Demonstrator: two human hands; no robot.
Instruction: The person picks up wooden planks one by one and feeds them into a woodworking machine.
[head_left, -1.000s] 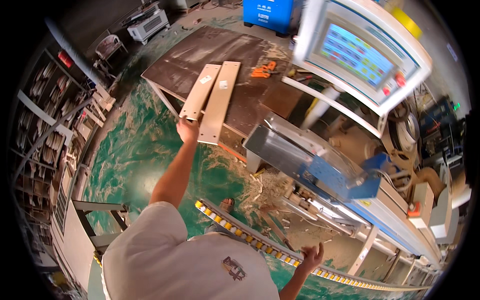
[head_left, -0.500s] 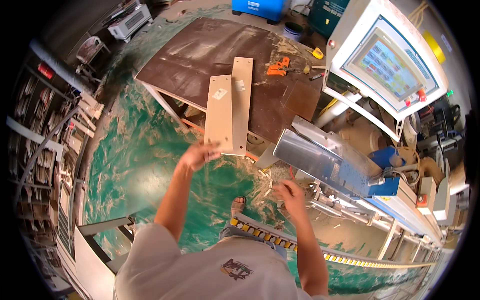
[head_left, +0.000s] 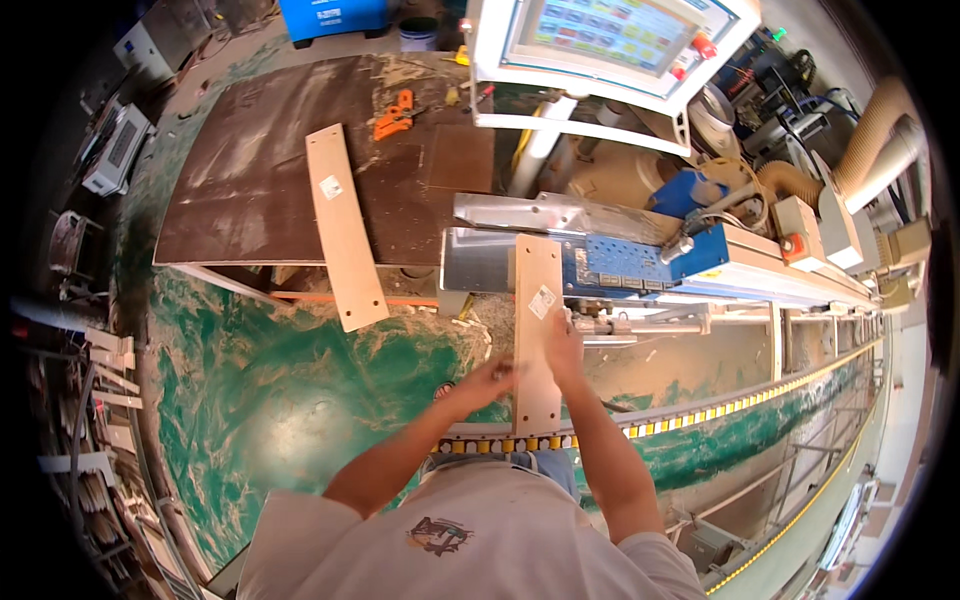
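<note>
A pale wooden board [head_left: 536,390] with holes at its ends and a white label lies lengthwise in front of me. Its far end is over the machine's metal bed [head_left: 478,262], its near end over the roller rail at my waist. My right hand [head_left: 564,350] grips the board's right edge. At the left edge, my left hand [head_left: 488,388] has its fingers closed against the wood, the tips slightly blurred. Another labelled wooden board [head_left: 345,235] rests on the brown table to the left, its near end sticking out past the table edge.
The brown table [head_left: 240,180] carries an orange clamp-like tool [head_left: 394,116] and sawdust. A control panel with a screen [head_left: 610,35] hangs above the machine. The roller rail [head_left: 690,418] with yellow parts runs off to the right. Green floor [head_left: 290,400] with scattered sawdust lies left.
My view has swung right, from the table toward the machine. One of two overlapping boards has left the table and is now between my hands. My right hand, formerly empty, grips it.
</note>
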